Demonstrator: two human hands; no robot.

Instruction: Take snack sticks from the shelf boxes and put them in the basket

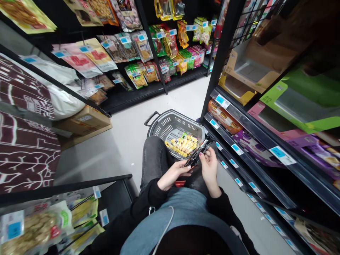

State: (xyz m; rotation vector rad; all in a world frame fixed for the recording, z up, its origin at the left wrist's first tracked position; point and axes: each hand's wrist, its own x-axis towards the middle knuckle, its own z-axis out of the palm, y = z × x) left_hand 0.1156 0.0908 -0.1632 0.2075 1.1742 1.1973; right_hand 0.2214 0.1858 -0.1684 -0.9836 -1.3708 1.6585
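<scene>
Both my hands grip a dark, narrow snack packet (197,156) with pale print, held tilted above my lap. My left hand (177,172) pinches its lower left end, thumb on top. On the other end, my right hand (209,165) has its thumb pressed to the packet's face and fingers behind it. Just beyond the packet, a grey shopping basket (170,122) sits on the floor in front of my knees. Several yellow snack packets (186,144) lie loose in it. The packet and my hands hide part of the basket's near right rim.
To the right runs a shelf rack (255,148) with cut-open display cartons (247,67) and price tags. Hanging snack bags (95,56) fill the black shelves ahead. A cardboard box (85,120) stands on the left. Bagged goods (34,226) hang near my left elbow.
</scene>
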